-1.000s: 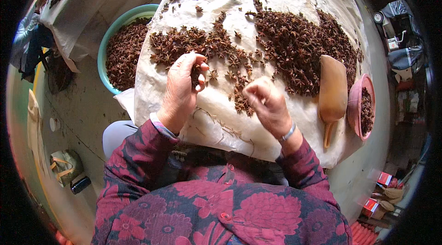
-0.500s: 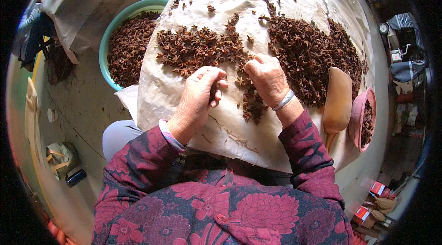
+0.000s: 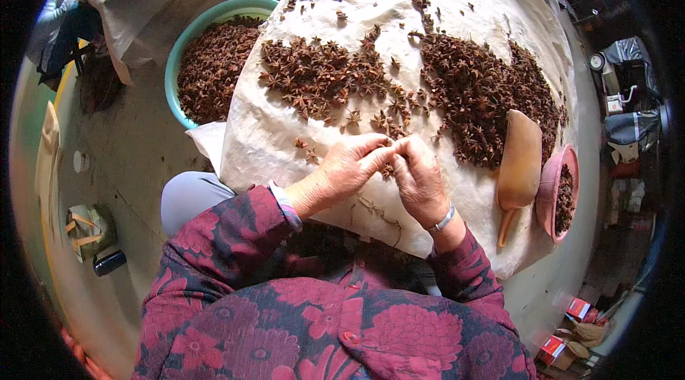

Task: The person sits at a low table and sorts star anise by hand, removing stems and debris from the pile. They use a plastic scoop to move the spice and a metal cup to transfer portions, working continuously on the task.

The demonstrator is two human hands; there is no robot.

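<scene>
My left hand and my right hand meet fingertip to fingertip over the near part of the white cloth. Both are closed in a pinch on a small brown piece that looks like star anise, mostly hidden by the fingers. Just beyond them lie a loose pile of star anise on the left and a larger, denser pile on the right. A few single star anise rest beside my left hand. Thin stalks lie on the cloth below my hands.
A tan scoop lies at the right, beside a pink bowl partly filled with brown pieces. Left of the cloth stands a green basin full of star anise. A bag and a dark cylinder are on the floor.
My hands were apart and have come together, nearer to me. Star anise that showed inside my left hand's curled fingers is now mostly hidden. A few pieces now lie singly near my left hand.
</scene>
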